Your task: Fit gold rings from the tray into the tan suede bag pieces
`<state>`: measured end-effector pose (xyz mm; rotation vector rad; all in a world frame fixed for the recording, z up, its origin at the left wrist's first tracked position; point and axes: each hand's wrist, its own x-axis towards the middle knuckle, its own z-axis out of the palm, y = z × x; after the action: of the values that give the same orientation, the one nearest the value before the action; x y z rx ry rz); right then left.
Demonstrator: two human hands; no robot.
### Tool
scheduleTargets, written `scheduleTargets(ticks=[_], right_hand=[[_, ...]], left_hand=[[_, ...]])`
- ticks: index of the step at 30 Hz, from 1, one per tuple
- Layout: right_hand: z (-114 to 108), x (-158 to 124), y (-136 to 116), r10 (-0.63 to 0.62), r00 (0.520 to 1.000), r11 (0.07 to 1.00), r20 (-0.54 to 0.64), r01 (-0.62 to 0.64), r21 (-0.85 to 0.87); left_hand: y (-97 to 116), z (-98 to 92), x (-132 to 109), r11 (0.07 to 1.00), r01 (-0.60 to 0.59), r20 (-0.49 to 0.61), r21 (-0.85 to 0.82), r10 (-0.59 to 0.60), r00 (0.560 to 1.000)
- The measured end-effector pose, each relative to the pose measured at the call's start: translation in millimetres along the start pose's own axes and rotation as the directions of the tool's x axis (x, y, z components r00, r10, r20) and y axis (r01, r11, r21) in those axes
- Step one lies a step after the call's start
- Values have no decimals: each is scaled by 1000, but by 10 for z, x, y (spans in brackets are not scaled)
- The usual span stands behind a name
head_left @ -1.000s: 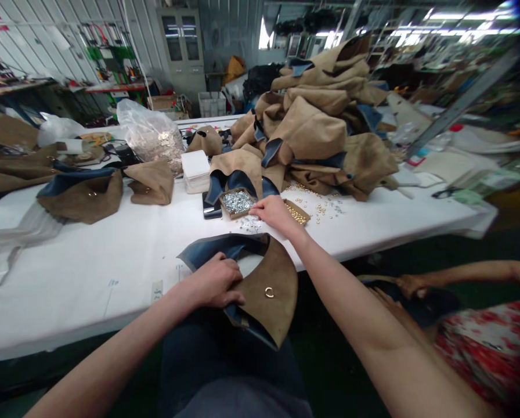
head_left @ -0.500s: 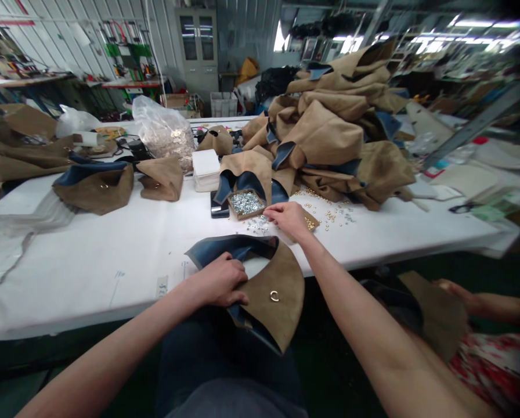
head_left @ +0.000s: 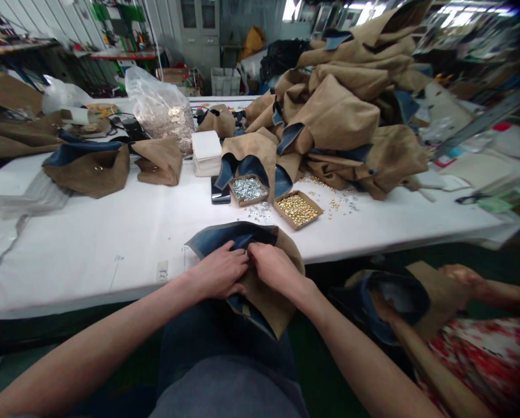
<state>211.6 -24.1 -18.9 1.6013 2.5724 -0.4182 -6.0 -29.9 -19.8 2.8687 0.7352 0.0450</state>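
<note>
A brown suede bag piece with a blue lining lies over the table's front edge and hangs down toward my lap. My left hand is closed on its upper edge, fingers reaching into the opening. Right beside it, my right hand pinches at the same opening, its fingertips close to the left ones. Whatever lies between the right fingertips is too small or hidden to name. The metal ring seen earlier on the suede is covered by my right hand.
Beyond my hands are a box of silver fasteners, a box of gold studs and a dark phone. Suede pieces form a tall heap behind. At right, a co-worker's hands handle another piece.
My right hand has come back from beside the silver fastener box to the bag piece's opening, uncovering the gold stud box. My left hand keeps its hold. The view has tilted down slightly.
</note>
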Motion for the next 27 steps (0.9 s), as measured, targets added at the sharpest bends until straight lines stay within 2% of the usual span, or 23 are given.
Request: scheduleTargets(ticks=[2,3,9,13,16,20,24,27], right_hand=[[33,59,67,-125,992,992,-26,124,-37],[22,84,99,-145,989,989,-31,143,-47],[-134,93,176,-124,987,991,99,129,-47],[-111,42,255,-155,983,986,102,161,-44],[-86,15,322,-156,981,988,113,154,29],[-104,-5,344,-129,983,991,127,123,53],[-99,27,365,-122,987,988,102,112,102],[-74,81,366,-109,993,988,54,102,117]], left_hand=[[-15,-15,5,999,-42,0,7,42,999],[-32,-29,12,998,-66,0,7,66,998],[-230,-152,84,975,-223,0,-12,224,975],[-323,-187,166,961,-276,-4,-4,276,961],[-341,-195,248,966,-257,11,28,256,966],[-349,-245,282,981,-194,-21,-14,194,981],[-350,-336,158,987,-160,-16,14,160,987],[-343,-382,50,990,-132,42,47,130,991]])
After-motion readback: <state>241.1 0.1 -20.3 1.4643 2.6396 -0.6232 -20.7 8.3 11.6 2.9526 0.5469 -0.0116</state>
